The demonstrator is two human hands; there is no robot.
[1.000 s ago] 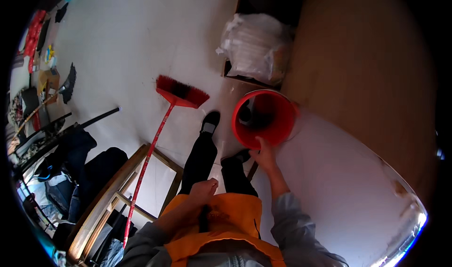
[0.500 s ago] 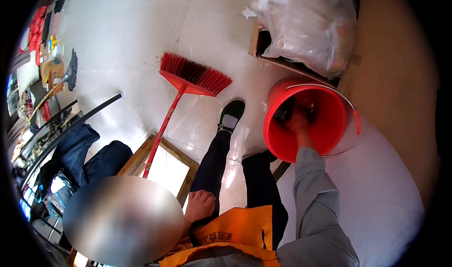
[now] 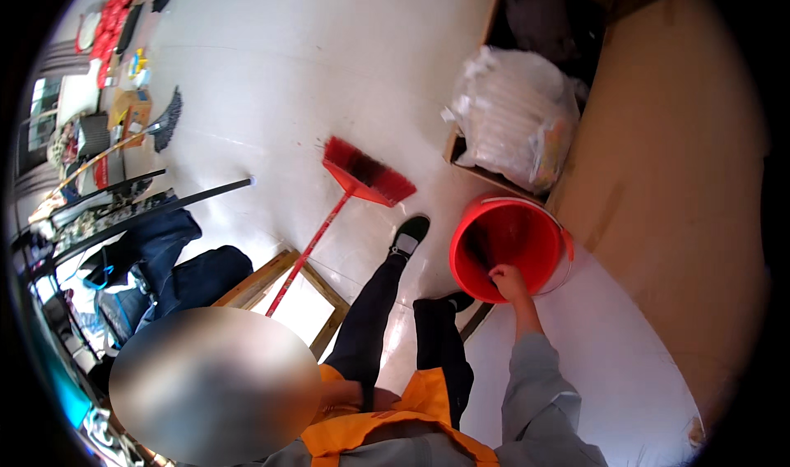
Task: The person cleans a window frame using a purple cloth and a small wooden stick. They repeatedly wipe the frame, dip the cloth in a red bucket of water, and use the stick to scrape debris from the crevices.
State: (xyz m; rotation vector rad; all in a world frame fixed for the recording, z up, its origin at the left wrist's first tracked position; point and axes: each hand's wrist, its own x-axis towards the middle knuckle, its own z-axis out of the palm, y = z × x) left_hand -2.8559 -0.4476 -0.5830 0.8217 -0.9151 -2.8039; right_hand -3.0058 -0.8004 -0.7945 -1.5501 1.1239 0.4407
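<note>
My right hand [image 3: 508,281] is over the near rim of a red bucket [image 3: 536,257], its fingers pinched together. Something dark runs from beside the fingertips down into the bucket; I cannot make out what it is. Low over my lap, against the orange apron [image 3: 426,391], lies my left hand [image 3: 383,399], in shadow and partly hidden, so its fingers do not show clearly. The bucket's wire handle with a red grip [image 3: 568,245] hangs down on its right side.
A red broom [image 3: 370,175] lies ahead on the pale floor, its handle crossing a wooden frame [image 3: 257,281]. Beyond the bucket, a cardboard box [image 3: 457,148] holds a clear plastic bag [image 3: 518,113]. Dark clothing [image 3: 202,276] and a grey-headed broom [image 3: 168,121] are at left.
My right hand has come up from deep inside the bucket to its near rim. My left hand has drawn back from my thigh to my lap. The view has shifted.
</note>
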